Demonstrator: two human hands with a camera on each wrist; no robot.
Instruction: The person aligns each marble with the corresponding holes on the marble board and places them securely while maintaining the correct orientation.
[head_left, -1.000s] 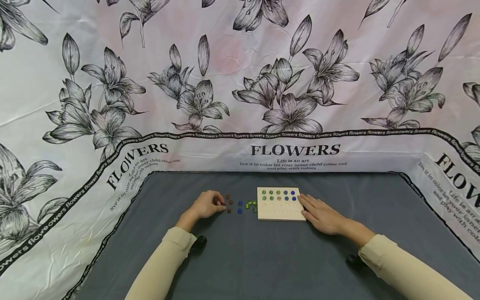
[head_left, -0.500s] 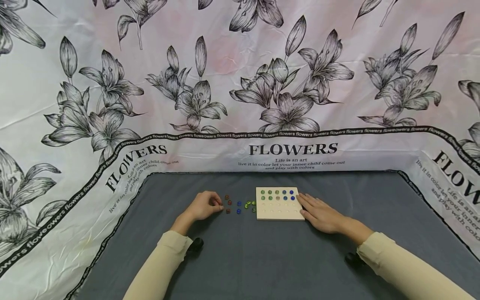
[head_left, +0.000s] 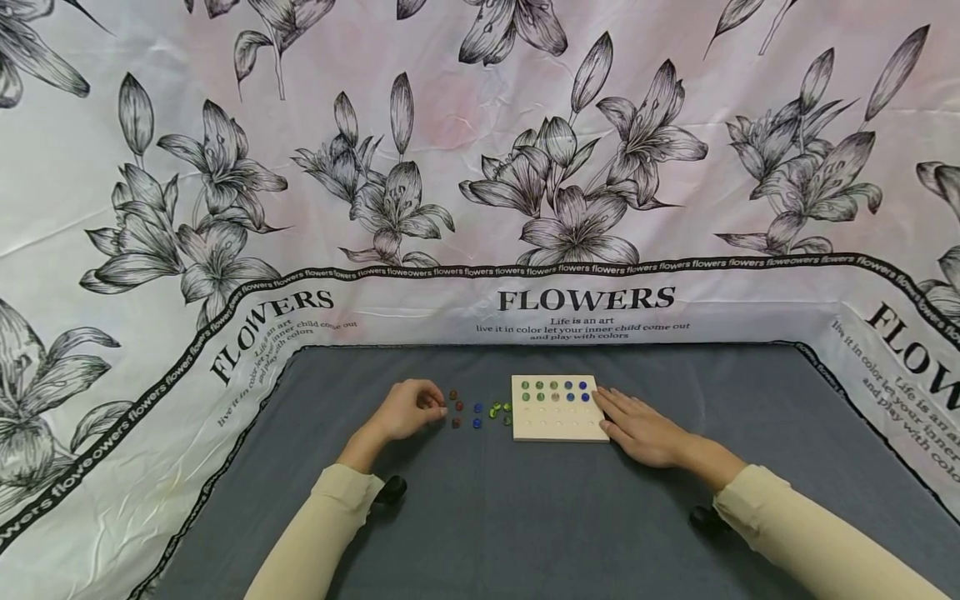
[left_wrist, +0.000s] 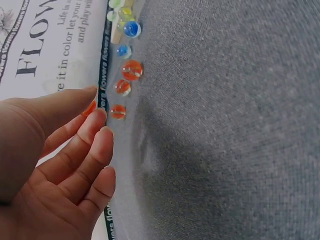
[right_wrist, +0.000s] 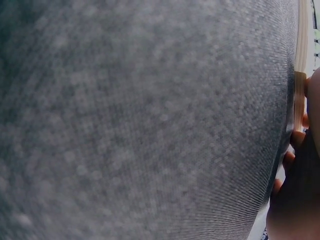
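Observation:
My left hand (head_left: 406,409) pinches an orange marble (left_wrist: 89,108) between thumb and forefinger, just above the cloth. Right beside it lie a few loose orange marbles (left_wrist: 132,70), with blue marbles (left_wrist: 132,29) and yellow-green marbles (head_left: 495,409) farther right. A pale wooden board (head_left: 561,429) with rows of round hollows lies flat at the centre. Its two back rows hold green, blue and paler marbles (head_left: 555,397); the two front rows show bare hollows. My right hand (head_left: 643,427) rests with extended fingers on the board's right edge, partly seen in the right wrist view.
Dark grey cloth (head_left: 480,517) covers the table. Behind and at both sides rises a white and pink flowered curtain (head_left: 420,200) with a black printed border. A dark wrist device (head_left: 392,490) shows below the left cuff.
Over the last second the left hand has lifted slightly beside the loose marbles, fingertips pinched. The right hand stays on the board, and the head view has shifted slightly.

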